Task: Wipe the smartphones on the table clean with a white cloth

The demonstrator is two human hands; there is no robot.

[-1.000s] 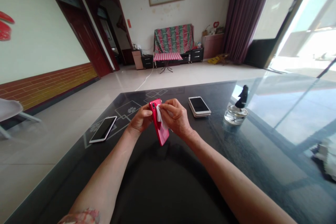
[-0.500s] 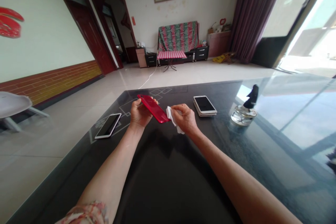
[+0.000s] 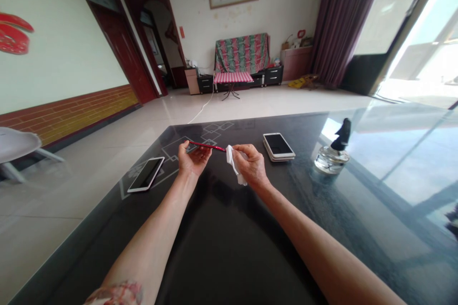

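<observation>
A red phone (image 3: 207, 145) is seen nearly edge-on above the dark table, and my left hand (image 3: 193, 159) grips its left end with the thumb and fingers. At its right end, my right hand (image 3: 249, 163) pinches a folded white tissue (image 3: 232, 162) that meets the phone's tip. On the table left of my left hand lies a white-framed phone (image 3: 146, 174) with a dark screen. Right of my right hand is a small stack of white phones (image 3: 279, 146), the top one screen up.
The glossy black table (image 3: 229, 248) spreads under my arms. A clear glass spray bottle (image 3: 332, 155) with a black trigger head stands at the right. Beyond the far edge are a striped folding table (image 3: 233, 77) and a cloth-covered TV (image 3: 242, 53). A white stool (image 3: 19, 145) stands left.
The red phone has been tilted from showing its broad red face to nearly edge-on and more level. The tissue stays at its right end.
</observation>
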